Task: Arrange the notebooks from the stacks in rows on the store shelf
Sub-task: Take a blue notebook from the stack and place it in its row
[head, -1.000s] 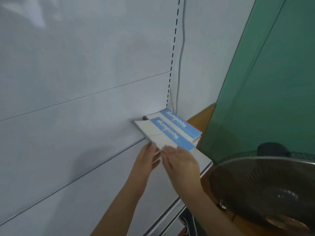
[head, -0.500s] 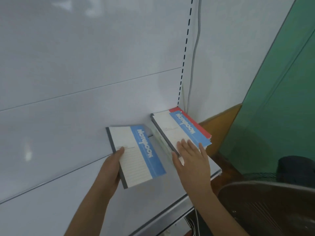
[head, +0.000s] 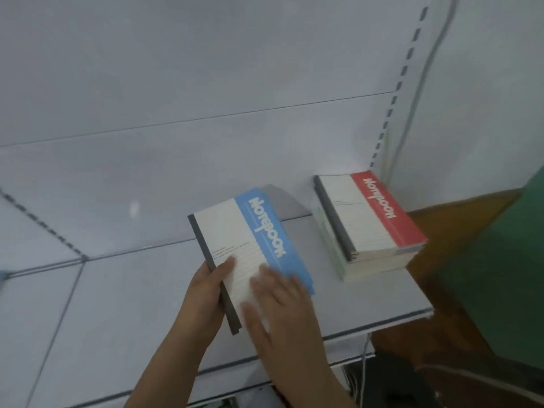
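While the blue notebook sits in both hands above the shelf, the scene reads as follows.

Step in hand: placing one notebook, apparently drawn from the stack, to begin a row to the stack's left; this is a judgement from how things lie.

Blue notebook (head: 253,254): cover up, blue band with white "Notebook" lettering along its right side, dark spine on the left; it lies angled, its far end towards the back panel, and whether its underside touches the shelf cannot be told.

Left hand (head: 206,298): grips the spine edge near the lower corner, thumb on the cover, fingers curled beneath.

Right hand (head: 279,310): blurred, fingers fairly straight and laid flat across the lower part of the cover; it appears to press rather than grasp.

Stack (head: 368,228): several notebooks piled at the shelf's right end, near the slotted upright, a red-banded one on top; it stands apart from the blue notebook, with bare shelf between.

Store shelf (head: 117,319): pale grey, with a wire divider crossing it on the left.

Progress: early, since only this one notebook is off the stack.

Next move: it likely calls for squaring the notebook to the shelf's front edge, setting it flat beside the stack, then freeing both hands for the red one.
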Demonstrator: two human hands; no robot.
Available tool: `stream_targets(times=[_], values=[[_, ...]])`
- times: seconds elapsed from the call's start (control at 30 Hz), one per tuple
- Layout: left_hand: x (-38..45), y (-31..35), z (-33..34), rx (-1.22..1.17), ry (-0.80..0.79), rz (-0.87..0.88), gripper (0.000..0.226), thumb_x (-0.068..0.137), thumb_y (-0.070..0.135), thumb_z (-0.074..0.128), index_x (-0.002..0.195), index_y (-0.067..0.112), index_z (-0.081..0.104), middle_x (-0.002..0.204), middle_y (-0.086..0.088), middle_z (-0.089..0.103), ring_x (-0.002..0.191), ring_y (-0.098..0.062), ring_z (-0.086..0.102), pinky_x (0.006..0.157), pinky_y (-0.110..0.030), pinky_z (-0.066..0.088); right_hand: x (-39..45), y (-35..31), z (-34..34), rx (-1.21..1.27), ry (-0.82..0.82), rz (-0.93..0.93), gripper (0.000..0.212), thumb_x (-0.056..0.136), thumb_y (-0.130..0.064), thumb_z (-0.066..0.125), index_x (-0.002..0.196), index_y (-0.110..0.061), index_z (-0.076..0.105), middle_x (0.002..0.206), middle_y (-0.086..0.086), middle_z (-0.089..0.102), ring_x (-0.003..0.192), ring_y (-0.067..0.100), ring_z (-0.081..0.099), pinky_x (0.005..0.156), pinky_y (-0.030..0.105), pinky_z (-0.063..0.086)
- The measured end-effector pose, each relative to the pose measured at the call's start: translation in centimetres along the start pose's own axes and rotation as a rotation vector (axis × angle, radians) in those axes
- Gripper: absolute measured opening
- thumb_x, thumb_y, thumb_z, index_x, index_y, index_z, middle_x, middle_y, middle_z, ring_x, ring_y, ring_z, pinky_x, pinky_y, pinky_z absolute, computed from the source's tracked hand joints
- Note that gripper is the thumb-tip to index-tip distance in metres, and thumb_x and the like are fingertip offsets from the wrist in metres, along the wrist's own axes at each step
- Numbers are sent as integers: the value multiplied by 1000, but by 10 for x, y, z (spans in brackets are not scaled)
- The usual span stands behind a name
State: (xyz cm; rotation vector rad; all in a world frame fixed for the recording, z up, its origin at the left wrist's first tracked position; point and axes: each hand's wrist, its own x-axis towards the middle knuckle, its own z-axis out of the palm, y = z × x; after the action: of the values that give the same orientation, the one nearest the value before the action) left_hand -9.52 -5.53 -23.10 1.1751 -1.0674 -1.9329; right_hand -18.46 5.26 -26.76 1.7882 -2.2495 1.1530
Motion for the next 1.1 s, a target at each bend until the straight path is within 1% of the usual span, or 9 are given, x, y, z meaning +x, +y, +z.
stream_targets(times=[0.13,0.2,0.27,0.33,0.43,0.5,0.63,0.87,1.1], values=[[-22,3,-44,-6,85,30,25,98,23,56,122,17,62,114,-7,74,103,-25,72,88,-42,54,27,-8,-3,176,-156,248,57,102,-49,34,152,-20,34,158,-2,32,145,13,29,119,29,21],[-32,5,-69,6,131,41,25,99,27,56,121,18,64,111,-6,75,101,-25,72,87,-42,55,39,-21,2,394,-254,378,63,101,-49,41,155,-23,25,158,-6,31,143,9,30,117,25,25],[-46,8,-96,17,153,38,27,99,32,56,121,20,65,110,-6,75,101,-26,72,89,-44,56,48,-44,10,550,-265,478,60,99,-45,47,152,-24,31,149,-7,43,130,5,47,102,15,41],[-62,11,-129,22,160,30,27,99,34,54,119,20,66,109,-7,75,100,-26,72,90,-44,55,49,-77,24,703,-269,552,43,100,-40,50,141,-27,44,130,-11,57,102,-9,58,75,0,43],[-86,17,-185,28,165,23,29,101,34,50,117,15,67,107,-9,76,101,-28,72,94,-45,54,39,-132,60,821,-262,612,20,101,-33,52,104,-16,62,97,9,71,76,8,65,69,22,49],[-103,20,-234,31,195,37,28,102,31,49,115,13,67,106,-10,76,98,-28,72,89,-41,56,31,-173,91,858,-265,654,18,102,-24,51,97,-16,65,93,14,72,76,24,65,70,32,49],[-141,24,-347,179,241,88,21,103,28,50,112,15,64,94,-7,72,78,-20,69,62,-31,55,24,-262,149,989,-313,713,20,102,-15,49,96,-16,68,90,15,70,74,25,62,70,37,48],[-180,38,-473,264,270,122,20,105,20,45,123,21,53,105,-5,73,81,-34,73,63,-37,60,28,-366,227,1011,-382,733,23,103,-19,45,93,-16,65,83,5,71,73,24,64,70,38,49],[-155,65,-533,378,351,211,25,107,17,40,126,22,54,98,-3,74,77,-25,72,66,-32,58,51,-410,278,1027,-428,714,14,101,-16,45,101,-14,59,86,2,68,69,18,63,62,29,48]])
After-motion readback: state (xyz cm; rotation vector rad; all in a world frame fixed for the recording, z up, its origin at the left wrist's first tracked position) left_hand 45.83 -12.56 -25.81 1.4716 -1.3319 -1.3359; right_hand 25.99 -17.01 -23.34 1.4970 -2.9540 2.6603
